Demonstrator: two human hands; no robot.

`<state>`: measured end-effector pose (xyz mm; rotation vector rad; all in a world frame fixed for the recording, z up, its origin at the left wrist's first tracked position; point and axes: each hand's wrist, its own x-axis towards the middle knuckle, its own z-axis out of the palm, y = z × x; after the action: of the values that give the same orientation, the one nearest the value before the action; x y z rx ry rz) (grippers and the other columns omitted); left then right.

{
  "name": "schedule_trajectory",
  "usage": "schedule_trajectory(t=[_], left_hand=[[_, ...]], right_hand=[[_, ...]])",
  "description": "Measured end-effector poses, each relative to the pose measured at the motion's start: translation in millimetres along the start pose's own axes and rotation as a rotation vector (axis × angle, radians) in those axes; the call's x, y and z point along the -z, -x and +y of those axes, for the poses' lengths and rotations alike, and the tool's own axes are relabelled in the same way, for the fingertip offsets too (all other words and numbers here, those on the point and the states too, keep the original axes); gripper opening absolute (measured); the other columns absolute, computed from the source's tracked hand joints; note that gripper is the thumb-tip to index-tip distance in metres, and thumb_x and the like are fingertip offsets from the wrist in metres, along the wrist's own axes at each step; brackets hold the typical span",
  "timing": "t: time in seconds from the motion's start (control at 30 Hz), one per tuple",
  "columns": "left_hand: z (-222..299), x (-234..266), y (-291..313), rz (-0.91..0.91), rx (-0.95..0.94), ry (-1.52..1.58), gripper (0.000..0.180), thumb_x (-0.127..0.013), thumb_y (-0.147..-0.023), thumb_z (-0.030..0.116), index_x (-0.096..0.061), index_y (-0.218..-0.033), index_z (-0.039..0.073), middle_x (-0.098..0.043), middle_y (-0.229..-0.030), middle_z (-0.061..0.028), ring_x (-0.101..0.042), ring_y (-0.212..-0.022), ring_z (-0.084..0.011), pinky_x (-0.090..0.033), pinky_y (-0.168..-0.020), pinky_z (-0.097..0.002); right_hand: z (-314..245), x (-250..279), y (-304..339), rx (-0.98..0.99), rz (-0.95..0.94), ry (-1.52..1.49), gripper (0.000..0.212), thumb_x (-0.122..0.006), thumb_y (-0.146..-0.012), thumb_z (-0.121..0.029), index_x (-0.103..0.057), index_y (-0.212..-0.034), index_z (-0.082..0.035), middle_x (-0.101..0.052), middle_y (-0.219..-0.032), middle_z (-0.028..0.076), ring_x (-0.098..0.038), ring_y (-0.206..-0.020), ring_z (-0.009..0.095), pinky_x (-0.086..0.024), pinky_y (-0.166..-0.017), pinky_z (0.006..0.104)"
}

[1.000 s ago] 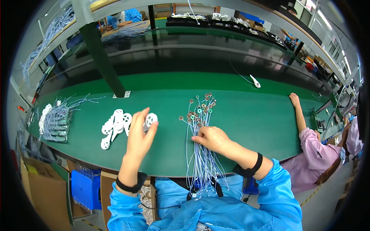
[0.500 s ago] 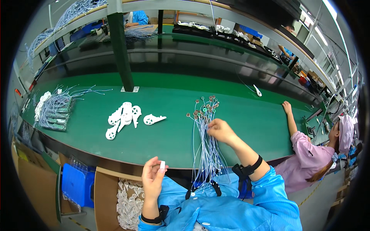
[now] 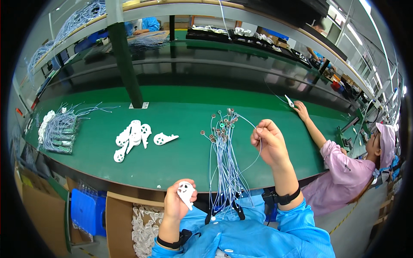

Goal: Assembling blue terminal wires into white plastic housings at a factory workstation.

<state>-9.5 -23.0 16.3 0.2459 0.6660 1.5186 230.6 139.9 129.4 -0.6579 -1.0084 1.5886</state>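
Observation:
A white plastic housing [image 3: 186, 191], with a round cut-out end and a tapering tail, is held in my left hand [image 3: 173, 205] just off the bench's front edge. My right hand [image 3: 270, 142] is raised at the right of a wire bundle [image 3: 224, 165] and pinches one thin bluish-white wire [image 3: 246, 119]. That wire arcs from the bundle's far end, up to my fingers, then curves back down. Small round metal discs [image 3: 223, 129] cap the bundle's far ends, a few with green. The near ends hang over the edge onto my lap.
A pile of white housings [image 3: 134, 136] lies left of centre, with a single housing [image 3: 165, 138] beside it. Farther left are wired green boards [image 3: 64, 133]. A cardboard box of white parts [image 3: 144, 228] stands below the edge. At right, a co-worker's hand [image 3: 302, 111] touches another white housing [image 3: 289, 101].
My right hand has drawn one wire out of the bundle, up and to the right. My left hand has turned, so the housing's round face shows. The co-worker's hand has reached the far housing.

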Motion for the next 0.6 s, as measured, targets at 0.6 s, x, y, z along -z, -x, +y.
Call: schedule_trajectory(t=[0.6], left_hand=[[-53.7, -131.6, -20.2, -0.577, 0.319, -0.321, 0.040, -0.041, -0.087, 0.014, -0.042, -0.125, 0.000, -0.049, -0.126, -0.0256, -0.057, -0.067, -0.0162, -0.047, -0.056, -0.0266]], right_hand=[[-113.1, 54.8, 62.3, 0.218, -0.077, -0.515, 0.023, -0.036, -0.099, -0.014, -0.046, -0.118, -0.007, -0.043, -0.082, 0.003, -0.037, -0.053, 0.008, -0.025, -0.038, 0.0201]])
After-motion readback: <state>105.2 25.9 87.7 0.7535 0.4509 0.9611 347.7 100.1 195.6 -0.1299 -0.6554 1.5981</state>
